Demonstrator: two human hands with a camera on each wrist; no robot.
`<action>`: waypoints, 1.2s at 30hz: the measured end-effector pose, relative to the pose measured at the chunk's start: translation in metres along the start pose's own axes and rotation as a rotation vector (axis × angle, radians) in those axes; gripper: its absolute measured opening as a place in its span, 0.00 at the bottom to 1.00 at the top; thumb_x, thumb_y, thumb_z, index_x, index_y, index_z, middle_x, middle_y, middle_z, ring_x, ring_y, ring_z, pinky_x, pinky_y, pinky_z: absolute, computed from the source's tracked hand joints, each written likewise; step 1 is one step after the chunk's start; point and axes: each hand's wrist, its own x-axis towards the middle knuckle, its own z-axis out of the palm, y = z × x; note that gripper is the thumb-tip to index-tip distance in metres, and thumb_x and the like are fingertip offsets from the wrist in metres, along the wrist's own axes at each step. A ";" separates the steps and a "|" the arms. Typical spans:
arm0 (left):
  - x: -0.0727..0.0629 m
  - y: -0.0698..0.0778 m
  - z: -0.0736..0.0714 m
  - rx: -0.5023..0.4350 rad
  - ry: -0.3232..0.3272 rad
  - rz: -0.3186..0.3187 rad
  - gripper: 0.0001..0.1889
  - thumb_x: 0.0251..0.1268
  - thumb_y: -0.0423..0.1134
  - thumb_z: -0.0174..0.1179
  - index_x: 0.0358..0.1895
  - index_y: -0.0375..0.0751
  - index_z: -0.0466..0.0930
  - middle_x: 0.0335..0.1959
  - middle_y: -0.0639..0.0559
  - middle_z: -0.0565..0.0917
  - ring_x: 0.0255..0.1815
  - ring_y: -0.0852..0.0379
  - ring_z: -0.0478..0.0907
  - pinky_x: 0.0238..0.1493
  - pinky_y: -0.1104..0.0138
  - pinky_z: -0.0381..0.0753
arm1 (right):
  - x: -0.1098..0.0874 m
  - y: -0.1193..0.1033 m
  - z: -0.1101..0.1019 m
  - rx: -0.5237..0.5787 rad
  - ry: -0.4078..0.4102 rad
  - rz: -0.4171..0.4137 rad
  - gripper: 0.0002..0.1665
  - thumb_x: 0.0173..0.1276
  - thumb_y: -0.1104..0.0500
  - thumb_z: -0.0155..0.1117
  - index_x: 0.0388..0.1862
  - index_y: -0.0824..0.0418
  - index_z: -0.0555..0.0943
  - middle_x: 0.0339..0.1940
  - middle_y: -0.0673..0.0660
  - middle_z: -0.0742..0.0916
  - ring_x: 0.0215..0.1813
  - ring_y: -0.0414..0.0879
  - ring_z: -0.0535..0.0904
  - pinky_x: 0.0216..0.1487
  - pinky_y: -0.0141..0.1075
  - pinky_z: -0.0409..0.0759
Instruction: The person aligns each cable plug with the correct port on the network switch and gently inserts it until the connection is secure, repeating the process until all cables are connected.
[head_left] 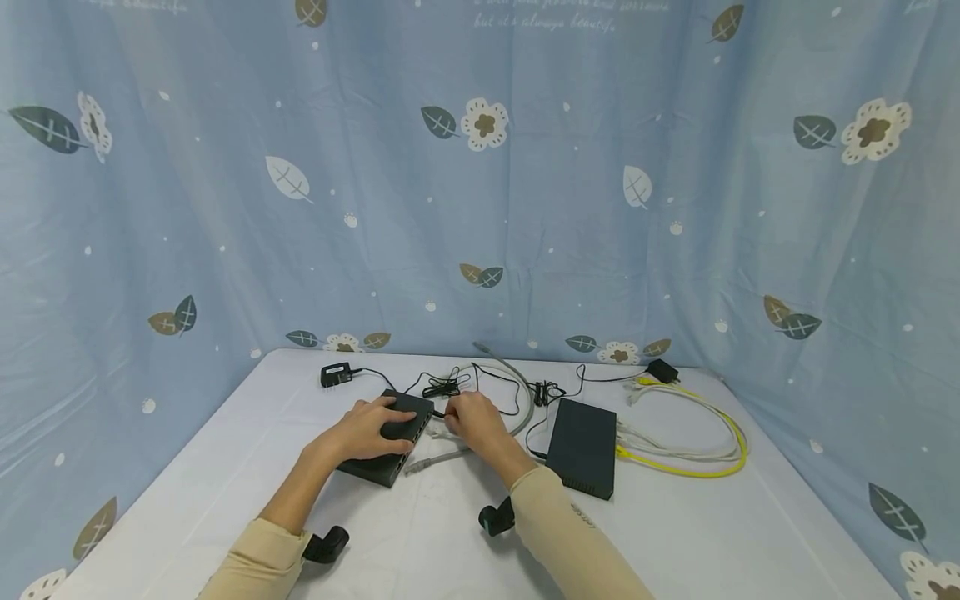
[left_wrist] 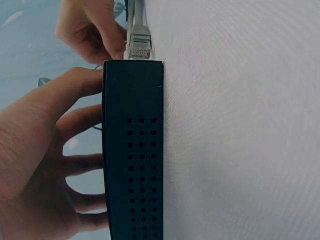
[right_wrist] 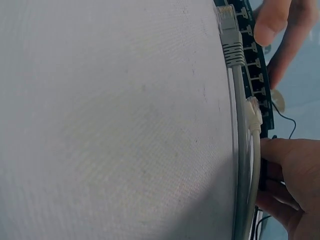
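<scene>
On the left of the table lies a black network switch, its row of ports facing right. My left hand rests on its top with fingers spread. My right hand pinches a black power plug at the far end of the port side. Whether the plug sits fully in its socket cannot be told. Beside the ports, a grey Ethernet cable lies on the table with its clear connector loose. A whitish Ethernet cable has its connector close to the switch.
Another black switch stands to the right, with yellow and white cables at its right side. Power adapters lie at the back left and back right. Bundled black cords lie between them. A blue patterned curtain surrounds the table.
</scene>
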 end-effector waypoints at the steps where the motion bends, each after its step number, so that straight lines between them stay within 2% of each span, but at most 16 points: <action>1: 0.000 0.000 0.000 0.003 0.001 -0.002 0.31 0.58 0.59 0.66 0.64 0.52 0.79 0.71 0.31 0.67 0.62 0.22 0.68 0.57 0.34 0.69 | 0.000 0.000 0.000 -0.001 0.003 0.000 0.06 0.69 0.57 0.65 0.33 0.53 0.88 0.32 0.48 0.87 0.33 0.39 0.81 0.34 0.31 0.79; 8: 0.000 0.002 0.001 0.002 0.010 -0.017 0.30 0.57 0.58 0.67 0.63 0.52 0.80 0.71 0.31 0.67 0.62 0.22 0.68 0.56 0.35 0.70 | 0.000 -0.002 0.000 -0.022 0.023 -0.009 0.06 0.68 0.58 0.66 0.33 0.54 0.88 0.33 0.49 0.88 0.37 0.42 0.84 0.37 0.33 0.81; 24: 0.000 0.003 0.001 -0.002 0.016 -0.008 0.29 0.57 0.56 0.68 0.62 0.50 0.80 0.71 0.30 0.67 0.65 0.23 0.67 0.60 0.35 0.67 | -0.001 -0.003 0.004 -0.068 0.051 -0.044 0.06 0.68 0.59 0.65 0.33 0.55 0.88 0.33 0.50 0.88 0.37 0.42 0.84 0.37 0.32 0.81; 36: 0.000 0.003 0.002 -0.006 0.023 -0.009 0.28 0.57 0.55 0.68 0.61 0.50 0.81 0.70 0.30 0.68 0.65 0.24 0.67 0.60 0.35 0.68 | -0.002 -0.005 0.001 -0.046 0.051 -0.038 0.06 0.67 0.60 0.66 0.33 0.55 0.89 0.32 0.50 0.87 0.35 0.42 0.82 0.34 0.31 0.80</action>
